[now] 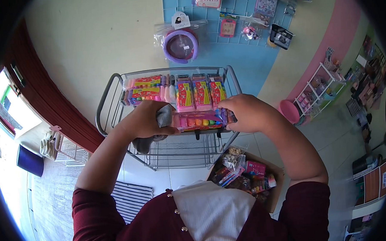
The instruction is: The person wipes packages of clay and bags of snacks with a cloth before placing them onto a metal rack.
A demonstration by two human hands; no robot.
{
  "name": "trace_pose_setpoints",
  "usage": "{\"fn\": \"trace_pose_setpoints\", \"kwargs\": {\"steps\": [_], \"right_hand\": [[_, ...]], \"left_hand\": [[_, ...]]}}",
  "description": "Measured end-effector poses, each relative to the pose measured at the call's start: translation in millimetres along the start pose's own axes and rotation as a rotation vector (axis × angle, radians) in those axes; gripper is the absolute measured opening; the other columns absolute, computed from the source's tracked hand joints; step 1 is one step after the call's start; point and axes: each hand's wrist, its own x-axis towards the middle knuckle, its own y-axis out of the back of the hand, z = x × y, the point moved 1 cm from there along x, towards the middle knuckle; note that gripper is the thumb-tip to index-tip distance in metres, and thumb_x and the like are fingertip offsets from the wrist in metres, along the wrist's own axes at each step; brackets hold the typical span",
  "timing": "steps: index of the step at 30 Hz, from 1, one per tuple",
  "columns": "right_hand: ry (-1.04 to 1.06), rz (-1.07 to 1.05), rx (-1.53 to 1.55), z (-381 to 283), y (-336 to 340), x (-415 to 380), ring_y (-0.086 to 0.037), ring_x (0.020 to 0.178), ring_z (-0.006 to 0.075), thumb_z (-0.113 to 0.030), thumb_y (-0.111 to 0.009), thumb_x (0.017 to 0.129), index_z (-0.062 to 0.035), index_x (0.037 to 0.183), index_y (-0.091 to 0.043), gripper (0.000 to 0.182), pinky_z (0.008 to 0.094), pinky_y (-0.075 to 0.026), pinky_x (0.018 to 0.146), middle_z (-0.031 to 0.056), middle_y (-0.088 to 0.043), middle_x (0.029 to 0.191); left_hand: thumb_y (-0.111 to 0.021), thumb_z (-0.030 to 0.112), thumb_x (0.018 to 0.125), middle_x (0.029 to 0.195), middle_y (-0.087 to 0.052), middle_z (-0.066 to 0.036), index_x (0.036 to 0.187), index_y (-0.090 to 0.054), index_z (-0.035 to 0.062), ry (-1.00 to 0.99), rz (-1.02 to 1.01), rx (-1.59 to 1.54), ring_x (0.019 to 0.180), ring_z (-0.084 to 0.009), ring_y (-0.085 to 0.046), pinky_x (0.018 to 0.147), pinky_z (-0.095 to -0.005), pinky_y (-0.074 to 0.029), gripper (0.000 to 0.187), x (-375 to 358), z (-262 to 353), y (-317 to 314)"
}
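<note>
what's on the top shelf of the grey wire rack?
On the grey metal wire rack: pink packs with red-yellow labels, some flat, some upright. Both hands hold a clear pack of coloured pieces at the front edge; the left hand also grips a grey cloth. Hands hide the shelf beneath.

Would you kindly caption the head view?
Both hands, left hand with grey cloth, hold a clay pack over a wire rack.

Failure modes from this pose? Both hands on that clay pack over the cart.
1. The left hand grips a grey cloth along with one end of the colourful pack, so its hold may be weak and the pack could slip.
2. The right hand sits close to the upright pink packs and might knock them over.
3. A dropped pack could fall past the wire cart to the floor.
</note>
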Motion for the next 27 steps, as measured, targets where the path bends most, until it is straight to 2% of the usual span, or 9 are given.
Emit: {"fn": "trace_pose_setpoints", "kwargs": {"steps": [5,7,10,13,15,20,23,25,27], "right_hand": [[-0.015,-0.132,-0.053,-0.8,-2.9,10.2,-0.067,0.095,0.0319,-0.027,-0.077,0.077,-0.0025,0.108,-0.062,0.042,0.0421,-0.052,0.085,0.0143,-0.069,0.098],[0.009,-0.131,-0.015,3.4,-4.0,15.8,-0.065,0.1,0.0322,-0.04,-0.074,0.081,-0.0009,0.112,-0.062,0.052,0.0411,-0.051,0.09,0.0152,-0.068,0.104],[-0.036,-0.238,0.065,1.5,5.0,19.3,-0.064,0.105,0.0318,-0.047,-0.073,0.081,-0.0003,0.116,-0.062,0.059,0.0397,-0.05,0.093,0.0156,-0.067,0.109],[0.012,-0.213,0.051,8.0,0.9,25.2,-0.065,0.096,0.0303,-0.047,-0.077,0.079,0.0014,0.11,-0.064,0.059,0.0386,-0.051,0.084,0.0148,-0.065,0.104],[0.004,-0.237,0.045,7.9,3.8,26.6,-0.065,0.096,0.0302,-0.048,-0.078,0.078,0.0012,0.11,-0.065,0.059,0.0385,-0.051,0.084,0.0147,-0.066,0.104],[-0.015,-0.323,0.054,11.5,8.7,32.7,-0.066,0.096,0.0301,-0.049,-0.077,0.077,0.0009,0.111,-0.066,0.061,0.0385,-0.052,0.083,0.0145,-0.067,0.104],[-0.152,-0.444,0.246,5.8,13.0,35.2,-0.066,0.097,0.0308,-0.05,-0.075,0.078,0.0013,0.111,-0.066,0.062,0.0388,-0.052,0.085,0.0151,-0.067,0.104],[-0.104,-0.376,0.02,7.4,6.2,39.1,-0.065,0.1,0.0314,-0.053,-0.074,0.08,0.001,0.11,-0.066,0.062,0.0388,-0.051,0.087,0.0162,-0.066,0.105],[-0.094,-0.387,0.016,6.7,6.5,37.0,-0.064,0.103,0.0321,-0.054,-0.072,0.081,0.0013,0.112,-0.065,0.063,0.0393,-0.05,0.089,0.0168,-0.066,0.108]], "left_hand": [[-0.091,0.044,0.064,0.102,-0.071,-0.016,0.118,-0.068,0.0041,-0.049,-0.054,-0.028,0.097,-0.0299,-0.068,0.089,-0.0382,-0.052,0.071,5.5,-6.6,0.3],[-0.09,0.046,0.064,0.102,-0.071,-0.015,0.119,-0.068,0.0042,-0.052,-0.089,-0.033,0.097,-0.0303,-0.068,0.089,-0.0384,-0.051,0.072,11.0,-7.3,3.8],[-0.089,0.046,0.065,0.101,-0.071,-0.014,0.118,-0.068,0.0041,0.011,-0.162,-0.007,0.095,-0.0294,-0.068,0.088,-0.0375,-0.052,0.071,18.4,-3.7,11.1],[-0.09,0.047,0.063,0.099,-0.072,-0.013,0.114,-0.071,0.0049,0.074,-0.277,0.024,0.092,-0.0278,-0.069,0.084,-0.0358,-0.053,0.069,26.8,12.4,15.1],[-0.091,0.047,0.06,0.098,-0.073,-0.012,0.107,-0.073,0.0052,-0.076,-0.196,0.211,0.088,-0.0272,-0.069,0.081,-0.0345,-0.054,0.065,31.1,28.8,14.9],[-0.09,0.046,0.061,0.091,-0.073,-0.011,0.098,-0.075,0.0053,-0.08,-0.302,0.315,0.082,-0.0266,-0.069,0.077,-0.0341,-0.054,0.057,48.7,27.1,10.7],[-0.09,0.045,0.062,0.086,-0.073,-0.01,0.093,-0.076,0.0054,-0.093,-0.379,0.311,0.078,-0.0259,-0.069,0.076,-0.0341,-0.054,0.052,58.9,25.5,14.6],[-0.089,0.045,0.063,0.084,-0.073,-0.01,0.091,-0.076,0.0056,-0.098,-0.41,0.31,0.077,-0.0255,-0.069,0.075,-0.0342,-0.054,0.05,61.9,24.1,13.3],[-0.088,0.045,0.065,0.087,-0.073,-0.01,0.089,-0.075,0.0057,-0.058,-0.412,0.297,0.079,-0.0263,-0.069,0.075,-0.0348,-0.054,0.048,63.8,23.3,11.8]]}}
